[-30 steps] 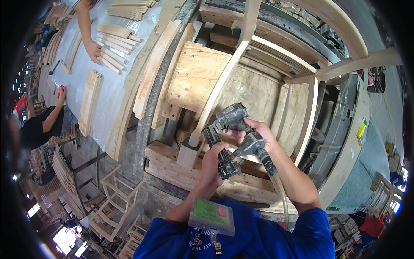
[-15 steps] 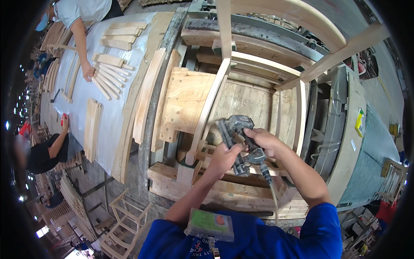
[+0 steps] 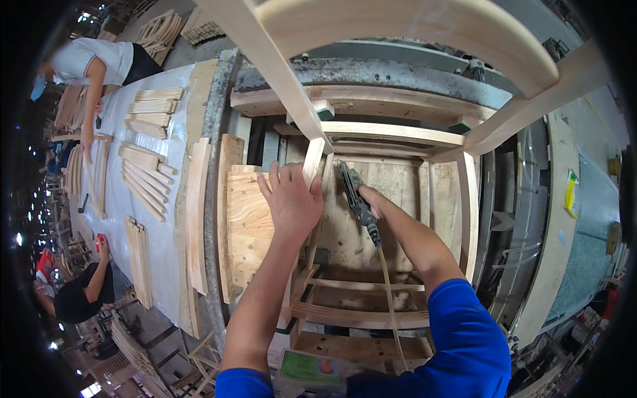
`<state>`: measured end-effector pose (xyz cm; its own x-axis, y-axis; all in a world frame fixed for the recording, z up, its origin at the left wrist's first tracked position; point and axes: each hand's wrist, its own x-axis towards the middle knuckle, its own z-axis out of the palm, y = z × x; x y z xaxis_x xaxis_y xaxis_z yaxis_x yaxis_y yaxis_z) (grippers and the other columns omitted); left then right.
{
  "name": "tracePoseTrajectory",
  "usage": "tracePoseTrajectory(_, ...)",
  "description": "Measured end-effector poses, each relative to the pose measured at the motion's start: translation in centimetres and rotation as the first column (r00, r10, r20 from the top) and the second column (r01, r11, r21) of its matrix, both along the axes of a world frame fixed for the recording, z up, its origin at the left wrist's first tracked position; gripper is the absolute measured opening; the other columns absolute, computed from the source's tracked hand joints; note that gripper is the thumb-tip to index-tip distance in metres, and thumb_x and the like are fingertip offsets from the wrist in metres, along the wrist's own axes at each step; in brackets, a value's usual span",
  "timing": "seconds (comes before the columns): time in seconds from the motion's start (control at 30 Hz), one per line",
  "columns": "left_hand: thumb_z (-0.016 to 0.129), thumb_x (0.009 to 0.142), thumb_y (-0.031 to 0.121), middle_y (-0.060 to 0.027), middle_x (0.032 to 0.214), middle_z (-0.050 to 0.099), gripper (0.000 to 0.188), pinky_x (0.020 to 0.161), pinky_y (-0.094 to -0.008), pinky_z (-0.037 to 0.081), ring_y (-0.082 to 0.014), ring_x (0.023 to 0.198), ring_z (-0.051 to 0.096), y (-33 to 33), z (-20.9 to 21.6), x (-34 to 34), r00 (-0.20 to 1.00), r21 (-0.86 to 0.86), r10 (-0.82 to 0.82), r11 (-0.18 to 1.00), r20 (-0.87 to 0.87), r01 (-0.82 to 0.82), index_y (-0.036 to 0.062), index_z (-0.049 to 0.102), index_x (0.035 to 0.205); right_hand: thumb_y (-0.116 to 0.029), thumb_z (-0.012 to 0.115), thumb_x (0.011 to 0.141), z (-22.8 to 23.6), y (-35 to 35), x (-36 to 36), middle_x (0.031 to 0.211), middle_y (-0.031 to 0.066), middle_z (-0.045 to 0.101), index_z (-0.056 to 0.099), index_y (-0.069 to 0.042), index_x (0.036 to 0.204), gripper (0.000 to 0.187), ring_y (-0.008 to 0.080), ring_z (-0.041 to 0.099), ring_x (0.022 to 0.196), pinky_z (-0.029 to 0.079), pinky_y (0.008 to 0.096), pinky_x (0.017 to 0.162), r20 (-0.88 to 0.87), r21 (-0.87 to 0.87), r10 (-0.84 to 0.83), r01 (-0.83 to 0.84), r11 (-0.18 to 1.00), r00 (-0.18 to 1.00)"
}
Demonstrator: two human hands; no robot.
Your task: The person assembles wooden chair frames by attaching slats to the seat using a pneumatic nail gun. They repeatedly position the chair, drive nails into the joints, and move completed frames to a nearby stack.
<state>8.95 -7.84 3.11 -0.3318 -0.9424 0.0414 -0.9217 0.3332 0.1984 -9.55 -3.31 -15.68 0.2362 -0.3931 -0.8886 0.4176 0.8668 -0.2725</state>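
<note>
A pale wooden chair frame [image 3: 468, 219] lies in front of me, its curved back part rising at the top. My left hand [image 3: 292, 204] is on its left side rail [image 3: 314, 161], the thumb on the inner side and the fingers bent over from the left; the fingertips are partly hidden. In my right hand [image 3: 375, 201] is a dark pneumatic nail gun [image 3: 353, 196], held inside the frame close to the left rail near the far left corner. A pale air hose [image 3: 388, 292] runs from its handle back toward me. The gun's trigger is hidden by my fingers.
A wooden jig with a plywood block [image 3: 247, 205] supports the frame's left. Beyond it, a plastic-covered table [image 3: 169, 245] carries several wooden sticks [image 3: 142, 189]. Two people work there: one in a white shirt [image 3: 99, 60], one in black [image 3: 83, 295]. Grey machinery [image 3: 511, 219] stands right.
My left hand has let go of the nail gun and moved onto the left rail. My right hand has carried the gun farther away, into the frame's far left corner. The view has shifted.
</note>
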Motion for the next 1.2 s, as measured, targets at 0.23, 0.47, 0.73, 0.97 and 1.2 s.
tracePoseTrajectory(0.23,0.066,0.099,0.033,-0.0203,0.128,0.062,0.043,0.120,-0.0671,0.022,-0.0448,0.141,0.044,-0.1,-0.3,0.3,1.000,-0.037,0.007,0.999,0.025,-0.006,-0.0026,0.061,0.123,-0.043,0.043,0.110,-2.7,-2.8,1.0,0.073,0.0116,0.068,0.069,-0.006,0.093,0.048,0.0244,0.063,0.053,0.053,0.0422,0.047,0.075,-0.018,0.011,-0.010,1.000,0.997)
tracePoseTrajectory(0.47,0.067,0.098,0.032,-0.0202,0.126,0.062,0.042,0.119,-0.0679,0.023,-0.0448,0.139,0.045,-0.1,-0.4,0.3,1.000,-0.046,0.016,0.999,0.014,-0.015,-0.0029,0.062,0.120,-0.043,0.043,0.111,-2.7,-3.2,0.9,0.072,0.0100,0.068,0.070,-0.009,0.094,0.047,0.0232,0.062,0.052,0.052,0.0427,0.046,0.070,0.000,0.063,-0.063,0.998,0.996)
tracePoseTrajectory(0.73,0.066,0.098,0.034,-0.0218,0.127,0.062,0.044,0.120,-0.0673,0.022,-0.0444,0.139,0.046,0.1,-0.4,0.7,0.999,-0.045,0.020,0.999,0.029,-0.018,-0.0025,0.061,0.122,-0.050,0.044,0.111,-1.9,-0.3,0.7,0.076,0.0106,0.071,0.072,-0.010,0.099,0.051,0.0250,0.069,0.061,0.057,0.0444,0.053,0.130,0.060,-0.004,-0.004,0.998,0.991)
tracePoseTrajectory(0.97,0.067,0.097,0.033,-0.0244,0.130,0.061,0.045,0.121,-0.0661,0.021,-0.0443,0.141,0.044,0.0,0.1,-0.1,0.999,-0.014,0.019,1.000,0.050,-0.018,-0.0027,0.060,0.124,-0.064,0.060,0.096,-7.6,7.6,-2.8,0.074,0.0131,0.060,0.062,-0.009,0.088,0.055,0.0279,0.060,0.060,0.055,0.0432,0.055,0.337,0.367,-0.717,0.616,0.697,0.611)
tracePoseTrajectory(1.2,0.067,0.097,0.030,-0.0225,0.131,0.061,0.044,0.121,-0.0659,0.022,-0.0445,0.140,0.044,0.0,-0.1,0.1,0.998,-0.016,0.027,1.000,0.050,-0.027,-0.0021,0.059,0.125,-0.063,0.087,0.075,-7.5,7.5,-7.5,0.085,0.0151,0.063,0.058,-0.001,0.102,0.073,0.0295,0.064,0.073,0.057,0.0422,0.067,0.404,0.284,-0.828,0.808,0.517,0.388)
